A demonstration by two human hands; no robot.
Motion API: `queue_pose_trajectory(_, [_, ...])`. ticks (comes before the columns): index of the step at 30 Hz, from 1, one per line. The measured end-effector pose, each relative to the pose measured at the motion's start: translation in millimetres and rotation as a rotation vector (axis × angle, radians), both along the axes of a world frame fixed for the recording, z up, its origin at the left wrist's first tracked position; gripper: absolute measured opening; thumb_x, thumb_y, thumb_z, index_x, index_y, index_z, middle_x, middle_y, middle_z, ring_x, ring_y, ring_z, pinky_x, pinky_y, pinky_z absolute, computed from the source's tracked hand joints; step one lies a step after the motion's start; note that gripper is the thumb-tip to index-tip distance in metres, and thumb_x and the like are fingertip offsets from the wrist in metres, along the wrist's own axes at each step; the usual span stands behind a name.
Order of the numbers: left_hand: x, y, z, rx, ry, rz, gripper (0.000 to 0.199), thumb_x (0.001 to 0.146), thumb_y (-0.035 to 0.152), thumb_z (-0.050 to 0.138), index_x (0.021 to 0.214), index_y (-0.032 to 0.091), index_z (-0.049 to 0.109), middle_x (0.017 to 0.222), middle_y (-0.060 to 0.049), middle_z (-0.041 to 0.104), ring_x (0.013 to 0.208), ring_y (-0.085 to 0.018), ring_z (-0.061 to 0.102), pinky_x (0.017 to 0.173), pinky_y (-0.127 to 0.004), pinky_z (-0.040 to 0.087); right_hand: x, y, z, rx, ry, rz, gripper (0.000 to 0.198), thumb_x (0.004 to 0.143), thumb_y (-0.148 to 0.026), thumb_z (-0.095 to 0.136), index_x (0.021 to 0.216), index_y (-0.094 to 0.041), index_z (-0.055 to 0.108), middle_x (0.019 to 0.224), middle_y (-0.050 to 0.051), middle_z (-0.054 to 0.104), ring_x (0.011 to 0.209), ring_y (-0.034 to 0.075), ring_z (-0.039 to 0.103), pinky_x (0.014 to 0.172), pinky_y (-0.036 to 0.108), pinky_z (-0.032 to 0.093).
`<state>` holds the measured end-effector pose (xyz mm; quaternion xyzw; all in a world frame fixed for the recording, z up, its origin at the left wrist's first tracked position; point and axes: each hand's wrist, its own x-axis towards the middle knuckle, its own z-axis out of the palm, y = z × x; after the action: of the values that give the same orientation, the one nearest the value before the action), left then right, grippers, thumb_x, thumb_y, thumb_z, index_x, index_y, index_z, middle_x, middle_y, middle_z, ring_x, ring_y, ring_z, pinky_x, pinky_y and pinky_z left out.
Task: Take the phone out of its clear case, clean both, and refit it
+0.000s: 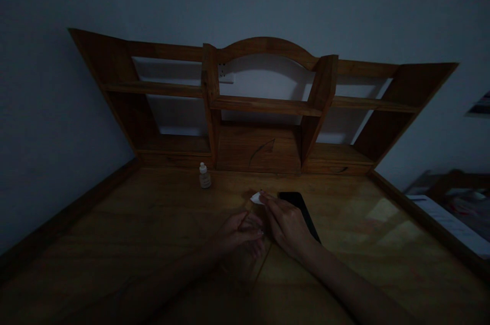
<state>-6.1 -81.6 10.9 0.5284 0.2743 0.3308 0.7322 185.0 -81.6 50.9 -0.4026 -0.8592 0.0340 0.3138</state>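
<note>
In the dim head view, my right hand (286, 220) is closed on a small white piece (256, 198) that looks like tissue or paper; its fingers hide part of it. To the left and nearer to me, my left hand (245, 233) hovers with its fingers apart and holds nothing I can see. A dark, flat slab that looks like a phone (302, 207) lies on the desk, partly behind my right hand. Farther back on the left, a small dropper bottle (205, 178) with a white cap stands upright.
Along the back of the wooden desk (115, 218) rises a wooden shelf unit (264, 105) with several compartments and low drawers. Raised wooden edges border the desk at both sides. White sheets (451, 220) lie beyond the right edge, and a wall socket (225, 74) shows behind the shelves.
</note>
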Motion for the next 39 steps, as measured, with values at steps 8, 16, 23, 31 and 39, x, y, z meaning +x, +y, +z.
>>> queue_pose_trajectory(8, [1.1, -3.6, 9.6, -0.040, 0.039, 0.013, 0.043, 0.078, 0.040, 0.073, 0.100, 0.012, 0.050, 0.074, -0.013, 0.067, 0.061, -0.021, 0.065, 0.057, -0.030, 0.053, -0.7, 0.0, -0.8, -0.111, 0.111, -0.036, 0.044, 0.094, -0.009, 0.040, 0.135, -0.020, 0.050, 0.135, 0.009, 0.058, 0.121, 0.021, 0.057, 0.103, 0.036, 0.047])
queue_pose_trajectory(16, [2.2, -2.2, 7.8, -0.052, 0.024, 0.018, 0.047, 0.075, 0.042, 0.076, 0.098, 0.012, 0.049, 0.072, -0.013, 0.066, 0.059, -0.022, 0.064, 0.055, -0.030, 0.053, -0.1, 0.7, -3.8, -0.110, 0.122, -0.024, 0.042, 0.096, -0.013, 0.039, 0.136, -0.019, 0.048, 0.135, 0.010, 0.058, 0.122, 0.021, 0.057, 0.103, 0.038, 0.046])
queue_pose_trajectory(23, [1.9, -3.0, 9.7, -0.040, 0.028, 0.024, 0.046, 0.075, 0.041, 0.076, 0.098, 0.012, 0.049, 0.074, -0.014, 0.066, 0.060, -0.022, 0.064, 0.056, -0.030, 0.053, -0.9, 0.4, -3.3, -0.099, 0.122, -0.027, 0.042, 0.096, -0.013, 0.038, 0.136, -0.021, 0.048, 0.133, 0.009, 0.059, 0.119, 0.021, 0.058, 0.101, 0.038, 0.047])
queue_pose_trajectory(31, [1.0, -3.6, 10.5, -0.023, 0.040, -0.013, 0.045, 0.077, 0.041, 0.075, 0.099, 0.012, 0.049, 0.075, -0.013, 0.066, 0.061, -0.022, 0.065, 0.058, -0.031, 0.054, -0.8, 0.3, -1.3, -0.183, 0.202, -0.016, 0.037, 0.099, -0.018, 0.036, 0.134, -0.023, 0.048, 0.127, 0.008, 0.062, 0.113, 0.019, 0.062, 0.097, 0.033, 0.049])
queue_pose_trajectory(39, [2.3, -4.6, 6.8, -0.009, 0.026, -0.024, 0.042, 0.078, 0.039, 0.074, 0.099, 0.012, 0.050, 0.074, -0.012, 0.066, 0.061, -0.023, 0.065, 0.058, -0.033, 0.054, -0.7, 3.5, 1.1, -0.290, 0.333, -0.021, 0.029, 0.101, -0.028, 0.033, 0.116, -0.023, 0.057, 0.112, 0.007, 0.068, 0.102, 0.020, 0.066, 0.086, 0.030, 0.051])
